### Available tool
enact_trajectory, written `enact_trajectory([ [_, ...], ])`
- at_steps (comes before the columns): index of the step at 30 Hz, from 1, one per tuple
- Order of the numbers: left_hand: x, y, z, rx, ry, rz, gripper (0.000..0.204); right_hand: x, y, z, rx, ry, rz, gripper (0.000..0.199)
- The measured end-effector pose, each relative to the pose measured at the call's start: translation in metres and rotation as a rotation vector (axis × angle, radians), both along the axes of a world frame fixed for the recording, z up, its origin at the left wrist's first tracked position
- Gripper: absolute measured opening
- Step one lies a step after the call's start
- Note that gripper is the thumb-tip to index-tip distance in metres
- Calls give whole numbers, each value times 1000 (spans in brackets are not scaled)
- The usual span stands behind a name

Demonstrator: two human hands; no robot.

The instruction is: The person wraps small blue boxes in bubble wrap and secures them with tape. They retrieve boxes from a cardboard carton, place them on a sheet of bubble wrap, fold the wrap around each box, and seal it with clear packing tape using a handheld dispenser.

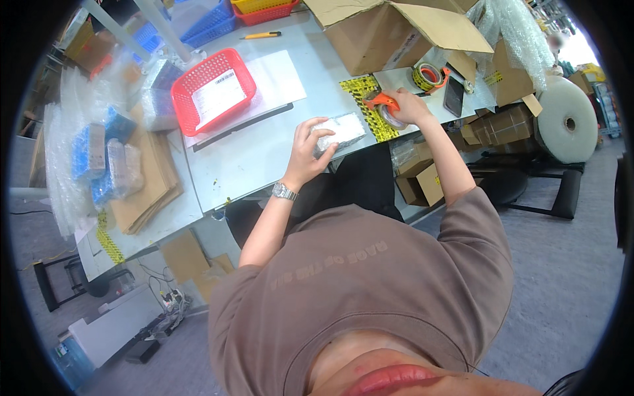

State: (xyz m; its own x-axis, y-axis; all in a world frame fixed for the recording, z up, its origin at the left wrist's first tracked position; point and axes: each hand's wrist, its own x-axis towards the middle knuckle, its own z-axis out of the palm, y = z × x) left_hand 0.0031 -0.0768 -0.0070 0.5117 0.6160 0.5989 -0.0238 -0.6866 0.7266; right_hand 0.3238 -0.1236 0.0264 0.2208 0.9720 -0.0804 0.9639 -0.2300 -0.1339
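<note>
Close to the table's front edge lies a small white block-shaped package (348, 128) that looks wrapped in clear plastic. My left hand (305, 157) grips its left end, with the thumb on the near side and the fingers over the top. To the right, my right hand (412, 108) is closed on an orange tape dispenser (383, 101). Its tape roll is partly hidden under the hand, above yellow-and-black tape (365, 91) stuck on the tabletop.
Left of the package, a red basket (179, 94) holds a printed sheet. Bubble-wrapped blue-and-white packages (90, 152) lie farther left. An opened cardboard box (366, 41) stands at the back, near tape rolls (428, 77) and a phone (454, 97). A yellow cutter (260, 35) lies behind the basket.
</note>
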Motion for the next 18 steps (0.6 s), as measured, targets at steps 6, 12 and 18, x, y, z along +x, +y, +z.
enact_trajectory([
  [6, 5, -8, 1, 121, 45, 31, 24, -16, -2, 44, 189, 409, -80, 46],
  [12, 21, -26, 0, 224, 35, 55, 23, -69, -29, 131, 347, 949, 72, 52],
  [18, 24, -31, -2, 232, 17, 72, 25, -102, -73, 126, 365, 556, 114, 54],
])
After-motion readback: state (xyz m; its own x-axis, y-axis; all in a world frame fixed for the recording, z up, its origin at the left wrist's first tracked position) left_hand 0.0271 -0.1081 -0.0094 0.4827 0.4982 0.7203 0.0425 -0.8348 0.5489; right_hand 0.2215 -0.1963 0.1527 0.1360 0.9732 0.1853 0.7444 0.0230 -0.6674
